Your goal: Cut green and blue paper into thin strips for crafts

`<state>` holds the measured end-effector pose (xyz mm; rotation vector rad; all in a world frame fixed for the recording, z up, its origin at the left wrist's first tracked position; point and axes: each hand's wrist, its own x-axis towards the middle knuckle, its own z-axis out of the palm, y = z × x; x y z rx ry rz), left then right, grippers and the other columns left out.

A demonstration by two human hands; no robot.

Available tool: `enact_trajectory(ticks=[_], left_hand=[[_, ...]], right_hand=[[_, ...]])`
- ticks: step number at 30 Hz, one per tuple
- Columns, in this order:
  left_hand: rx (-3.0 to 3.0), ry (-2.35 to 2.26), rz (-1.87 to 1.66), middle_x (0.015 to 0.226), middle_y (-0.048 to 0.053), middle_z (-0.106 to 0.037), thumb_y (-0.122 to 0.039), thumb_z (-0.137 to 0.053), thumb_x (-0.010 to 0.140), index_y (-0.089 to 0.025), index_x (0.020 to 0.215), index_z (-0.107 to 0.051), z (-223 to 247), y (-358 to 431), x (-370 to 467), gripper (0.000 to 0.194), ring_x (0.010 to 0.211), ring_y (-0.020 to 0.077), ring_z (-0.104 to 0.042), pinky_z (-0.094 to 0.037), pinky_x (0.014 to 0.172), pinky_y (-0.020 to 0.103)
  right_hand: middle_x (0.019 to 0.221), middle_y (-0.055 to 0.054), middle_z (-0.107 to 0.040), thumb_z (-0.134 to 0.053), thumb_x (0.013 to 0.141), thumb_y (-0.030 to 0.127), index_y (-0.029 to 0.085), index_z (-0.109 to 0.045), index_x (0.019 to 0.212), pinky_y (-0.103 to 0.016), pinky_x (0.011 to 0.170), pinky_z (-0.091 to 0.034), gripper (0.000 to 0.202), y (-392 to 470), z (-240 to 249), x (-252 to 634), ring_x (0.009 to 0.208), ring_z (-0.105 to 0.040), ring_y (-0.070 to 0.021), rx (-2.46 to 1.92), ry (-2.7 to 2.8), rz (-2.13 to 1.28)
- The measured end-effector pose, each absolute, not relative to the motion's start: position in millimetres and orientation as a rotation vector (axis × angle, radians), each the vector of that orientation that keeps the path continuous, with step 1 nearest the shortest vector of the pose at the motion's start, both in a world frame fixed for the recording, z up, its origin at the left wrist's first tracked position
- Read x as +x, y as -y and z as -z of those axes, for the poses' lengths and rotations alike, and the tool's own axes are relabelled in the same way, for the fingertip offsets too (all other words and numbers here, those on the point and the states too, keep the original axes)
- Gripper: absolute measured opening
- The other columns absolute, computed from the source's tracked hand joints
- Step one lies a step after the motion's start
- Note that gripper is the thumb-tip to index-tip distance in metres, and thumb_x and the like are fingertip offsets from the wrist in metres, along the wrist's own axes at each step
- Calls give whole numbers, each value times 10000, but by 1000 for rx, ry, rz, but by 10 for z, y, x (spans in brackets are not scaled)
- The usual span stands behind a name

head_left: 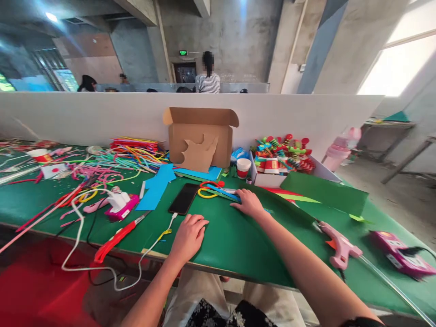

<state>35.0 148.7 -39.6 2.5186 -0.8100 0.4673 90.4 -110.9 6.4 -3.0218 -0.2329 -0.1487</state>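
Observation:
My right hand (250,203) is at the near end of narrow blue paper strips (223,192), its thumb and fingers closed about their tips. Beside these strips lie scissors with red and yellow handles (207,194), partly covered. My left hand (190,234) rests on the green tabletop with its fingers loosely bent and nothing visible in it. Just beyond it is a black phone (184,199), with a white charging cable (173,219) plugged in. Pieces of blue paper (155,188) lie left of the phone.
A pink glue gun (340,245) and a purple power socket (402,252) are at the right. Behind stand paper cups (243,167), a box of colourful crafts (269,180) and an open cardboard box (200,118). A red-handled knife (116,240) and pipe cleaners (132,156) lie left.

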Motion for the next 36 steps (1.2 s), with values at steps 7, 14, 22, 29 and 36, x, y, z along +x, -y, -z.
enact_trajectory(ticks=[7,14,22,29,36], left_hand=[[2687,702,-371,1040,49,-714,-143,-488,891,-254,1081,-703,162,-1593,386,308,986,199,-624,-515,914,361],[3018,106,-181,912,129,-708,-258,-577,869,-152,996,-687,-182,-2586,1091,199,896,263,-666,-514,832,359],[3211,-173,151,1181,82,-626,-368,-606,932,-167,1204,-590,-165,-2634,1437,339,1011,209,-636,-557,850,415],[3201,-227,193,1229,94,-609,-371,-606,930,-168,1228,-581,-191,-2669,1600,361,1054,227,-623,-548,880,439],[3101,-325,67,1243,98,-601,-366,-610,928,-172,1240,-576,-188,-2655,1723,369,1065,230,-619,-547,885,437]], right_hand=[[1018,-131,-670,-568,936,281,189,-643,1047,-343,782,-445,163,1243,-99,1037,960,-617,-270,-3050,266,235],[1014,-95,-688,-515,940,324,207,-658,1041,-369,869,-487,210,1106,-107,502,978,-629,-250,-2618,416,390],[904,-78,-714,-452,986,287,228,-672,889,-360,806,-520,248,859,169,-192,861,-645,-224,-2390,562,408],[820,-64,-706,-424,996,280,226,-668,851,-318,722,-530,289,922,174,-196,791,-657,-208,-2363,534,405],[808,-45,-713,-447,995,249,200,-675,873,-296,707,-520,263,914,176,-223,761,-659,-191,-2378,566,422]])
